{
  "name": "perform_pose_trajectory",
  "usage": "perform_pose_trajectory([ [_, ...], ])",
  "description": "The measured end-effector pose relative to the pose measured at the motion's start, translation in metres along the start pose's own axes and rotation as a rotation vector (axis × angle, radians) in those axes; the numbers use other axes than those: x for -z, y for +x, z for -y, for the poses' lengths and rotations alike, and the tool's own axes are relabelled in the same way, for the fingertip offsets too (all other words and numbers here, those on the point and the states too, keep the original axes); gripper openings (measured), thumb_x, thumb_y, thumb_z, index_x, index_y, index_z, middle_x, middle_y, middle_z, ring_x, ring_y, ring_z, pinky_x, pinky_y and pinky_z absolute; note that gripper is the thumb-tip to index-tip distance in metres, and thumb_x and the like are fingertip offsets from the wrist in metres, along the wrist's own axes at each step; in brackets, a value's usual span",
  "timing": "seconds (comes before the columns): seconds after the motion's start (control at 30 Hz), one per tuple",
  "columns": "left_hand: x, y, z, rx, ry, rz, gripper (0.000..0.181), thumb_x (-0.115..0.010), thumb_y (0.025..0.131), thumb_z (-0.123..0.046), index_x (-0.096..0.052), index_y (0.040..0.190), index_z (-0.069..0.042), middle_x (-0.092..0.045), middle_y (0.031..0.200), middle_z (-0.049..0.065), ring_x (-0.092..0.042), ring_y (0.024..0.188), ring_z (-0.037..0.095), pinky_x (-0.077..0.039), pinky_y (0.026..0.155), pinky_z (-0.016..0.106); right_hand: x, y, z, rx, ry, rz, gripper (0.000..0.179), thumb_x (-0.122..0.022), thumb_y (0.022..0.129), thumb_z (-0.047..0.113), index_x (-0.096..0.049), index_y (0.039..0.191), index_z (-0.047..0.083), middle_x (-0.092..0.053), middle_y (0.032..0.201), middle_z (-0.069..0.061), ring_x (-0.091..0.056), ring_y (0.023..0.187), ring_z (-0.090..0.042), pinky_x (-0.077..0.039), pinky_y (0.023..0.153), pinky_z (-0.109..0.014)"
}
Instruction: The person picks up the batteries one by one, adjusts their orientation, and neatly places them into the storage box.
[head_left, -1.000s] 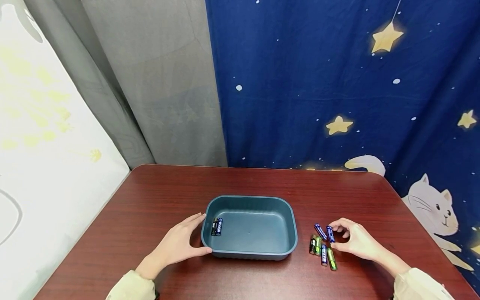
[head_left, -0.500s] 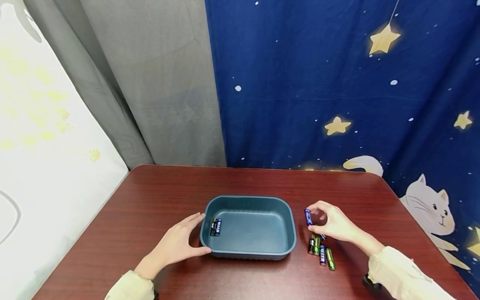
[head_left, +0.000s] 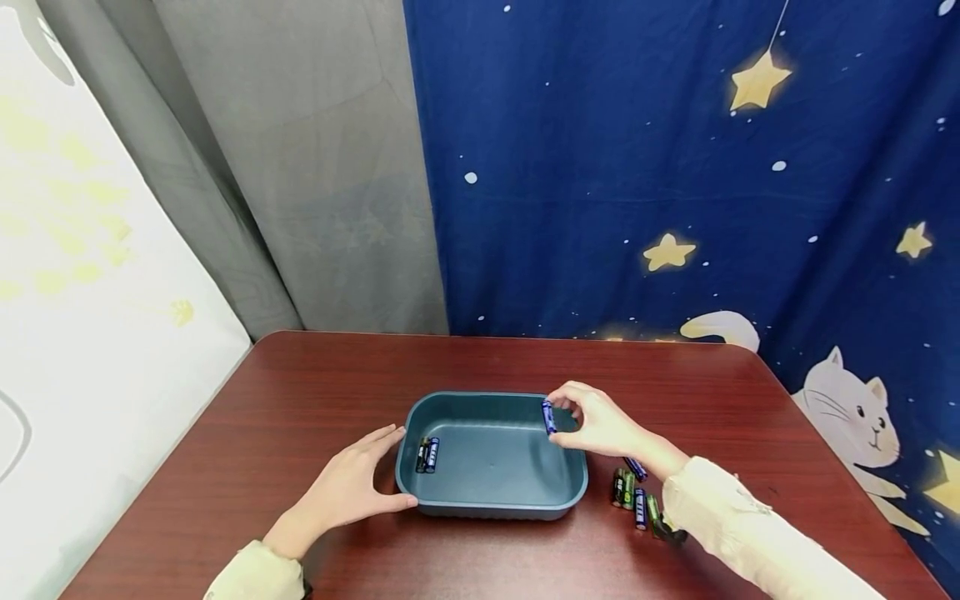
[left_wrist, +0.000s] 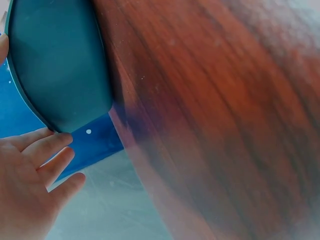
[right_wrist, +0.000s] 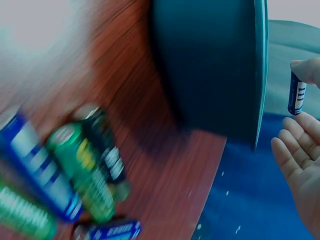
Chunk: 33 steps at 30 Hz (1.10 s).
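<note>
Reddish table (head_left: 345,367) beneath, right hand (head_left: 598,423) pinches blue battery (head_left: 548,418); outspread left hand (head_left: 352,485) touches bin (head_left: 491,507).

A blue-and-white battery (head_left: 549,417), pinched end to end, shows over a rounded rectangular teal tray (head_left: 487,479) at two o'clock. Inside, at nine o'clock, a dark battery (head_left: 422,456) and a blue battery (head_left: 432,456) lie side by side. Outside, between three and four, cluster a black battery (head_left: 618,487), a green battery (head_left: 628,490), a striped blue battery (head_left: 640,509), a slanting blue battery (head_left: 637,468) and a partly hidden green battery (head_left: 652,509).
</note>
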<state>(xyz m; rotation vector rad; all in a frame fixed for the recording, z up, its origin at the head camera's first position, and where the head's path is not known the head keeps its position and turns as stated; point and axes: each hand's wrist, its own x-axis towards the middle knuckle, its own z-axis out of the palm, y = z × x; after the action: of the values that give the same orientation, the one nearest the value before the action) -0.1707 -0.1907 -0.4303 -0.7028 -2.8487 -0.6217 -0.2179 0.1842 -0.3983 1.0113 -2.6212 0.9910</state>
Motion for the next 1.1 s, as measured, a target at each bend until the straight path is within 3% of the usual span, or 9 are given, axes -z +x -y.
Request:
perform_pose_trajectory([
  [0.3,0.001,-0.001,0.001,0.012,-0.002,0.000,0.091,-0.071,0.061,-0.062,-0.048,0.132,-0.011,-0.049,0.131,0.011,-0.046,0.120,0.026,-0.043,0.089,0.049,-0.028,0.026,0.012,0.030,0.028,0.048,0.043,-0.078,0.066,0.020,-0.060,0.102,0.005,-0.060,0.093,-0.009,-0.055,0.086,-0.026,-0.048,0.072,-0.037],
  [0.7,0.001,0.001,-0.001,0.042,-0.012,0.028,0.091,-0.070,0.061,-0.064,-0.048,0.132,-0.011,-0.048,0.132,0.010,-0.046,0.119,0.026,-0.043,0.090,0.048,-0.056,0.050,0.036,0.036,-0.049,0.131,0.041,-0.077,0.068,0.024,-0.061,0.103,0.009,-0.058,0.093,-0.001,-0.052,0.088,-0.012,-0.045,0.079,-0.027],
  [1.1,0.003,0.002,-0.002,0.048,-0.046,0.026,0.090,-0.071,0.060,-0.063,-0.050,0.131,-0.012,-0.049,0.132,0.010,-0.047,0.119,0.026,-0.043,0.089,0.049,-0.081,0.069,0.054,0.002,-0.077,0.220,0.042,-0.075,0.071,0.025,-0.061,0.105,0.006,-0.059,0.097,-0.002,-0.053,0.090,-0.013,-0.045,0.082,-0.026],
])
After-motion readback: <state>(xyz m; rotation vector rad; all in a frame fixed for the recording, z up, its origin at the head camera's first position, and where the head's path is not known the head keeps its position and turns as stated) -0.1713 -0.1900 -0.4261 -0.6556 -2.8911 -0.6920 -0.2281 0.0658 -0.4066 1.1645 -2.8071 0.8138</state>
